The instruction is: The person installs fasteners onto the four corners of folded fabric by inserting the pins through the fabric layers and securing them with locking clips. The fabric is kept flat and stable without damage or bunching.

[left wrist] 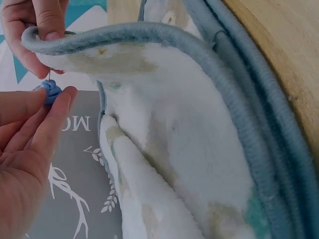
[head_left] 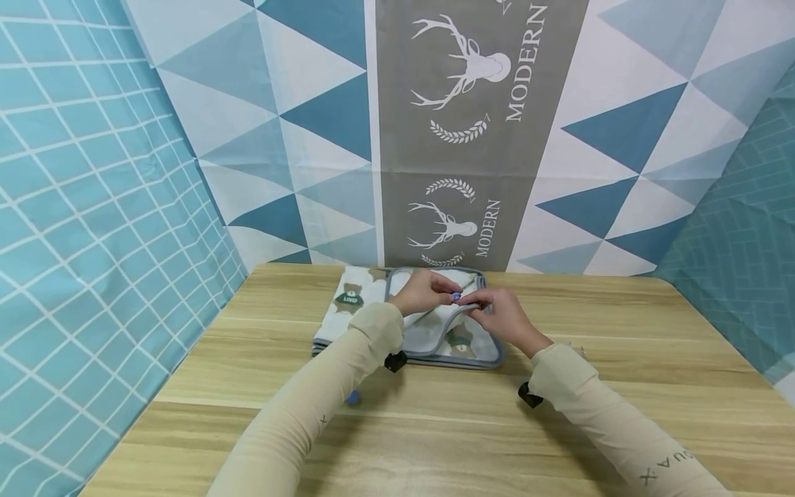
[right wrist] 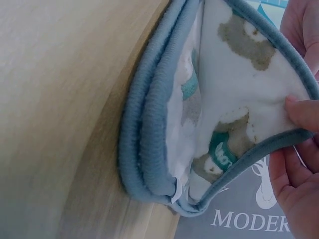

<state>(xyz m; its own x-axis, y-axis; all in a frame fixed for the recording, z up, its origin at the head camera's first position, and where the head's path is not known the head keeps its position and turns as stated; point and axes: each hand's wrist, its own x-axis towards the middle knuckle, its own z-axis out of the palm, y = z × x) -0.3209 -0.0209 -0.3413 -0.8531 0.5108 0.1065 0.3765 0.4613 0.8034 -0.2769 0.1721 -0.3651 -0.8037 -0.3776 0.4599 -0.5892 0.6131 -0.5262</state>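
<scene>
A folded baby blanket (head_left: 462, 348) with bear prints and grey-blue trim lies toward the table's back edge, its top layer partly lifted. My right hand (head_left: 499, 314) pinches the raised corner between thumb and fingers, the trim (right wrist: 279, 142) bending at the grip. Just beside it, my left hand (head_left: 425, 293) pinches a pin with a blue knobbed head (left wrist: 51, 91). The pin's thin metal shaft points up toward the blanket corner in the left wrist view. A white tag (right wrist: 177, 190) sticks out from the blanket's edge in the right wrist view.
Another folded bear-print cloth part (head_left: 348, 298) lies at the left, against the blanket. A small blue piece (head_left: 353, 397) rests on the wooden table (head_left: 435, 442) beside the left forearm. Patterned curtains (head_left: 310, 138) hang behind the table, and a tiled-print one (head_left: 93, 207) on the left.
</scene>
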